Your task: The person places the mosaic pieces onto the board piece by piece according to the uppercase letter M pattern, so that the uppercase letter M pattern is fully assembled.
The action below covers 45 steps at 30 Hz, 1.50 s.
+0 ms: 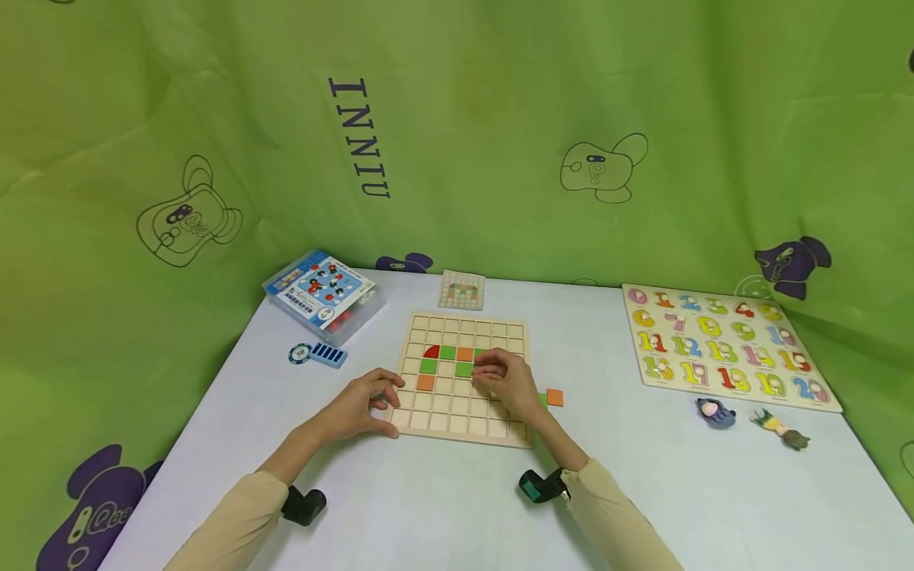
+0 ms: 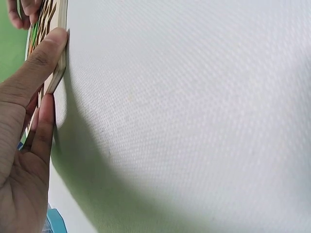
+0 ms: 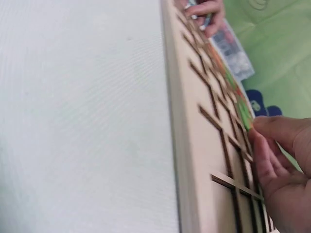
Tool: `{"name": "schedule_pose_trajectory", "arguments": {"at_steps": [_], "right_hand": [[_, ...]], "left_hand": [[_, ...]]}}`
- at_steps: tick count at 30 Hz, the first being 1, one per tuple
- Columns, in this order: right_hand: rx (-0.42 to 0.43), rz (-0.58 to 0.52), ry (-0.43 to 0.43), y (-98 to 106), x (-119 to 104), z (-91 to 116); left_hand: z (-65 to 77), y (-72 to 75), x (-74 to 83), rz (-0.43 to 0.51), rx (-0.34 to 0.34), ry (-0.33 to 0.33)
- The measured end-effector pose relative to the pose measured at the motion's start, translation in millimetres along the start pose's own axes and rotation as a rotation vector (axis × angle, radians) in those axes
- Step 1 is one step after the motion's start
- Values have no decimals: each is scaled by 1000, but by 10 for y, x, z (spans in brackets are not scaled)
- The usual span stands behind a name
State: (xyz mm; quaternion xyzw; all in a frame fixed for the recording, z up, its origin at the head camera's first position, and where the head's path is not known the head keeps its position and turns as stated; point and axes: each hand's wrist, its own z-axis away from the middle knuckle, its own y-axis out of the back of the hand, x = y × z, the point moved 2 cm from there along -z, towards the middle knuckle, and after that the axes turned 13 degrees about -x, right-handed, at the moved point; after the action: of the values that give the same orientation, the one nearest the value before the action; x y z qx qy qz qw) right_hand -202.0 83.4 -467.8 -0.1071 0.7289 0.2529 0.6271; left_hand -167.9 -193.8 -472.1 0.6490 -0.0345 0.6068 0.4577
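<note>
A wooden grid board (image 1: 457, 435) lies on the table with red, green and orange tiles in its upper cells. My left hand (image 1: 362, 406) holds the board's near left corner, thumb at the front edge (image 2: 62, 58) and fingers along the left side. Over the board's right half, my right hand (image 1: 508, 382) pinches a small tile (image 3: 250, 129) between thumb and fingertips, right at the row of coloured tiles. The tile is mostly hidden, with a bit of orange showing. To the left of that hand sit a green tile (image 1: 464, 369) and an orange tile (image 1: 465, 354).
Behind the board lies a pattern card (image 1: 461, 290). A clear plastic box (image 1: 324, 293) and blue-and-white pieces (image 1: 328, 354) are at left. Beside the board's right edge lies an orange tile (image 1: 554, 397). A number puzzle (image 1: 728, 345) and small figures (image 1: 716, 412) stand at right.
</note>
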Motion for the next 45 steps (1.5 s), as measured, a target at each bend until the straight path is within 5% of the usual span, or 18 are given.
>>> {"name": "schedule_pose_trajectory", "arguments": {"at_steps": [11,24,36,45], "right_hand": [[40,1,-29,357,-23,337],[110,109,-28,935,235,860],[-45,151,95,700,192,900],[-104,162,-19,685,191,756]], "left_hand": [[-4,-3,-14,-10,4,3],[9,-3,14,-25,21,-22],[7,-13,21,-12,15,0],[17,-10,27,-3,7,-3]]}}
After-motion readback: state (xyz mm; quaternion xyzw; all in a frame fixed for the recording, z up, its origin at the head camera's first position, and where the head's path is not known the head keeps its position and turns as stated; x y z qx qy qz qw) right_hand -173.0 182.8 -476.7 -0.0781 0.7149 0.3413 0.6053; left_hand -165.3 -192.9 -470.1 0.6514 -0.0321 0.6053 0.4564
